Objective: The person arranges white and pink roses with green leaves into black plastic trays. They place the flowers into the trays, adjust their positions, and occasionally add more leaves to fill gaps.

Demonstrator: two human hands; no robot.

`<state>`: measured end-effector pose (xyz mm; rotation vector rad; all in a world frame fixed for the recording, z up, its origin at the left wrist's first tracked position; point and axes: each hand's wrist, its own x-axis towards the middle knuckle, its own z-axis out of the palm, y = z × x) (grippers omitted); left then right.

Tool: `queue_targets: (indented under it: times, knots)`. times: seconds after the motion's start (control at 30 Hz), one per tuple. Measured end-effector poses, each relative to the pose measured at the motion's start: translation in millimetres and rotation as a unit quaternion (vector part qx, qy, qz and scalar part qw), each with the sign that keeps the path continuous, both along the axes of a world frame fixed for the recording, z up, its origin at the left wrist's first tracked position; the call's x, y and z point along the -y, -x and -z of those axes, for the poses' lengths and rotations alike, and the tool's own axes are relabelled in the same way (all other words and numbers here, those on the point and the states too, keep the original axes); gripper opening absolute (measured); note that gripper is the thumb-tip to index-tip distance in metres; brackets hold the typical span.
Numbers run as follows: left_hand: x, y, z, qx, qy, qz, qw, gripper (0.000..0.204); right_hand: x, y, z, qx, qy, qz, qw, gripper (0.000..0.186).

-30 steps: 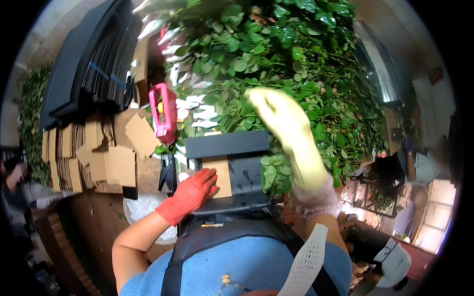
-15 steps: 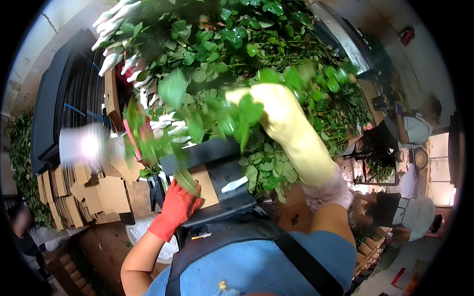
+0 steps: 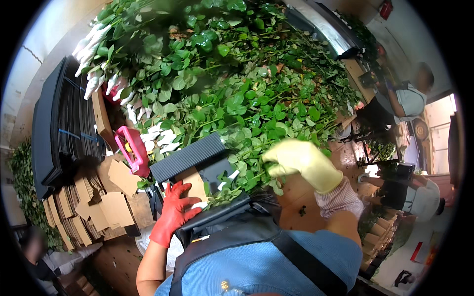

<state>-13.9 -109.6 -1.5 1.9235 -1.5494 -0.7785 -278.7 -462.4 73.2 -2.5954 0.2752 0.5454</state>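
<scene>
My left hand [image 3: 174,207], in a red rubber glove, has its fingers spread over the brown cardboard [image 3: 193,181] in the black packing frame [image 3: 213,173]. Its fingertips are by a white-sleeved flower head [image 3: 200,204], whose leafy stem [image 3: 224,197] runs right along the frame's near edge. A second white-sleeved head [image 3: 228,180] lies just beyond. To the right is my right hand [image 3: 298,163], in a yellow glove with a striped cuff, fingers curled together beside leaves; what they hold, if anything, is hidden. A ridged black strip [image 3: 187,157] forms the frame's far left side.
Leafy cut stems [image 3: 237,98] cover the bench. A pink tape dispenser [image 3: 133,150] stands left of the frame. Cardboard pieces [image 3: 116,209] and stacked black sheets [image 3: 66,130] lie farther left. Two people [image 3: 412,98] stand at right; another person [image 3: 37,256] is at lower left.
My right hand has come down and right from above the stems. The blurred flower head at left is gone from there; one lies by my left hand, whose fingers have spread.
</scene>
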Motion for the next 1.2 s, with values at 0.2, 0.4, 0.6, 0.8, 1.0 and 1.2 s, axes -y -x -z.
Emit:
queue_targets:
  times: [0.2,0.4,0.6,0.8,1.0,1.2]
  knots:
    - [11,-5,-10,0.042,0.008,0.069,0.997,0.037,30,-130,7,-0.222,0.143,0.036,0.964,0.028]
    - [8,-8,-10,0.040,0.016,0.069,0.997,0.032,86,-238,95,-0.192,0.305,0.056,0.931,0.034]
    - [3,-1,-7,0.019,0.015,0.036,0.999,0.031,66,-263,-10,-0.094,0.201,0.109,0.969,0.031]
    - [9,-2,-9,0.021,0.022,0.054,0.998,0.029,135,-289,123,0.186,0.441,0.171,0.861,0.029]
    - [9,-2,-6,0.021,0.033,0.041,0.998,0.027,111,-283,48,-0.029,0.378,0.090,0.921,0.021]
    - [8,-3,-7,0.024,0.036,0.047,0.998,0.027,92,-210,-40,0.250,0.402,0.058,0.879,0.020]
